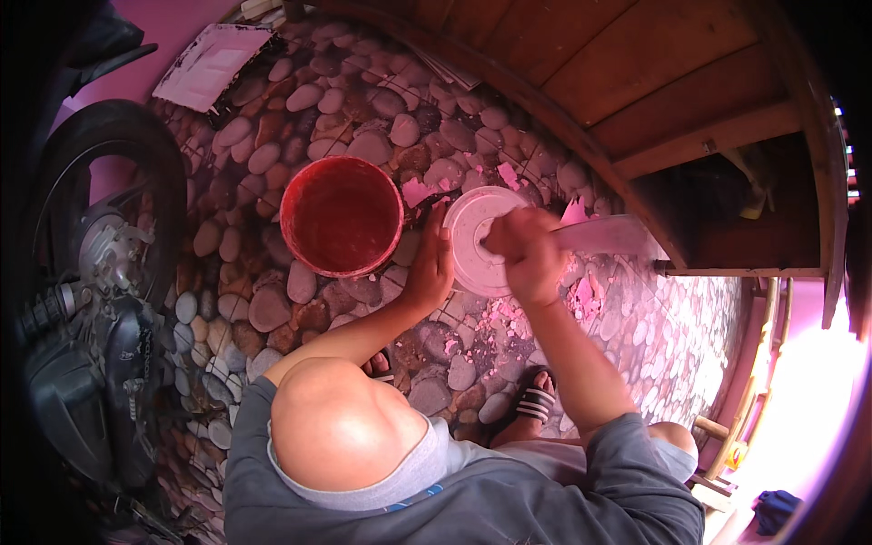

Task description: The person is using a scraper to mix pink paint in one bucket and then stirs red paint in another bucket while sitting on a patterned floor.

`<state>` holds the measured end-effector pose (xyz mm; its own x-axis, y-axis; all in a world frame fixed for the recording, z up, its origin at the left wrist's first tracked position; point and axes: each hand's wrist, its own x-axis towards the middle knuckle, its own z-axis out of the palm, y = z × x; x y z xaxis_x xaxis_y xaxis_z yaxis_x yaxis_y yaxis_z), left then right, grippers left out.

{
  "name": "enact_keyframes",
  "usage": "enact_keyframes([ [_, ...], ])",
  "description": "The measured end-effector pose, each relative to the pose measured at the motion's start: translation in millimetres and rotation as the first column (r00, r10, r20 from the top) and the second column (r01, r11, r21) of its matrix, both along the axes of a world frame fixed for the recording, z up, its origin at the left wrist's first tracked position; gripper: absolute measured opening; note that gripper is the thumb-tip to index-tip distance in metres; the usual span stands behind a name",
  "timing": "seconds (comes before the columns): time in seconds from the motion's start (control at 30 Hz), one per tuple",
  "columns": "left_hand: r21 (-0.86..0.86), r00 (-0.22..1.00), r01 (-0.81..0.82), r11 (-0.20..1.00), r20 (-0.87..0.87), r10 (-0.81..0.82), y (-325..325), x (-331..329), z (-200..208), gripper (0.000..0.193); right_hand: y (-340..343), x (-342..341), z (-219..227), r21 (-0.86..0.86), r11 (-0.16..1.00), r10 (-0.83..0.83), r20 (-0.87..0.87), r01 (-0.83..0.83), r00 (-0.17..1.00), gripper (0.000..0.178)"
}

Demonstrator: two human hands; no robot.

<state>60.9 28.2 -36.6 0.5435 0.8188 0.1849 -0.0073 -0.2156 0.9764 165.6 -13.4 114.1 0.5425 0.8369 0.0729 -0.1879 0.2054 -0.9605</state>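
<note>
A pale pinkish-white round bucket or lid with ringed ridges lies on the pebble-patterned floor in front of me; its depth is hard to tell. My left hand holds its left side, fingers along the rim. Over its middle, my right hand is closed around the handle of a broad-bladed knife, whose wide blade points right. The dark handle end shows at the left of my fist. Just left of my left hand stands an open red bucket, its inside smeared and dark.
Pink flakes and crumbs lie scattered around the round piece. A motorcycle stands at the left. Wooden furniture rises at the far right, close to the blade. A stained white panel lies at the back left. My sandalled foot is below.
</note>
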Motion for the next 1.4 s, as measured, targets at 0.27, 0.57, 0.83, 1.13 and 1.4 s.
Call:
enact_keyframes([
  [0.27,0.023,1.000,-0.029,0.999,0.006,0.029,-2,2,-5,0.051,18,13,30,0.427,0.898,0.067,0.095,-0.102,0.993,0.035],
  [0.57,-0.025,0.999,-0.050,0.998,-0.022,0.049,-2,1,-3,0.051,18,17,-45,-0.014,0.989,0.148,0.055,-0.148,0.987,0.028],
  [0.83,-0.019,0.998,-0.051,0.998,-0.043,0.050,-1,-3,-3,0.049,53,34,128,0.517,0.815,0.192,0.188,-0.263,0.963,0.033],
  [1.13,0.082,0.994,-0.026,0.996,-0.108,0.034,0,0,4,0.047,35,53,-68,0.050,0.998,0.041,-0.044,-0.038,0.998,0.024],
  [1.4,0.022,0.992,-0.038,0.999,-0.120,0.041,2,-5,9,0.047,56,71,98,0.445,0.895,-0.054,0.150,-0.019,0.987,0.043],
])
